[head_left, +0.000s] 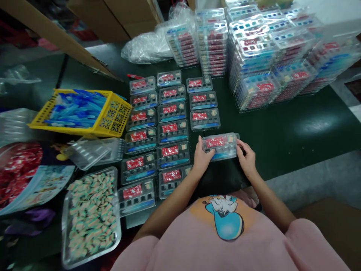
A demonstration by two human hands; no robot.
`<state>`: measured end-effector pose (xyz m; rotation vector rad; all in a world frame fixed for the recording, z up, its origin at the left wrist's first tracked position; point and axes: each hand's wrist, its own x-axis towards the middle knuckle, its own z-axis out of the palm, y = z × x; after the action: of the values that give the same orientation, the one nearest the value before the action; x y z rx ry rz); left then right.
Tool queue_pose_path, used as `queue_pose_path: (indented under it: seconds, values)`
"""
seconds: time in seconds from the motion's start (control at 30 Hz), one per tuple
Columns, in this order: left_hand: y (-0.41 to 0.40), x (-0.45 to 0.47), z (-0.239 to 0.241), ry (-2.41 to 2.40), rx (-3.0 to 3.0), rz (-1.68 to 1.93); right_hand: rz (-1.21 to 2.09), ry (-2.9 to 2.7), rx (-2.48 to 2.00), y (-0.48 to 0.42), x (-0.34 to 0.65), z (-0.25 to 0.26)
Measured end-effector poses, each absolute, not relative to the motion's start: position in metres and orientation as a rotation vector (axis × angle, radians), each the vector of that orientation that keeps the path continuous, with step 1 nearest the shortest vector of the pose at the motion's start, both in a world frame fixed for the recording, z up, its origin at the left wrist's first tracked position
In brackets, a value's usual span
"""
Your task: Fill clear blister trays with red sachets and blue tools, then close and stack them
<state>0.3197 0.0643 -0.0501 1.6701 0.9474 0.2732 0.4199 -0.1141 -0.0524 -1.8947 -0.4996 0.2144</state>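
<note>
Between both hands, near the table's front edge, is a clear plastic tray (225, 147) with a red patterned packet, a small pale piece and a blue pen in it. My left hand (202, 157) grips its left end, thumb over the front corner and fingers behind. On the right end, my right hand (247, 159) closes with thumb and fingertips. The tray looks thick; I cannot tell whether more than one is stacked. Left of my hands, similar filled trays (172, 130) lie in rows, the nearest ones partly hidden by my left forearm.
Tall stacks of filled trays (255, 88) stand at the back right. To the left are a yellow basket (114, 116) of blue pens, a metal tray (120, 226) of small pale pieces, and a heap of red packets (19, 173). Clear plastic bags (149, 47) lie behind.
</note>
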Motion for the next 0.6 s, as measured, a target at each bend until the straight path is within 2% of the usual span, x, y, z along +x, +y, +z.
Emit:
queue_pose_path:
  seconds: [0.2,0.43,0.6]
  values:
    - [0.056,0.333,-0.044,0.871,1.711,0.294,0.103,-0.459,-1.934,-0.119,0.424,-0.039]
    - [0.053,0.334,-0.065,0.872,1.701,0.289,0.235,-0.454,-2.07,-0.126,0.436,-0.067]
    - [0.053,0.322,-0.075,0.877,1.638,0.313,0.351,-0.426,-2.027,-0.124,0.433,-0.068]
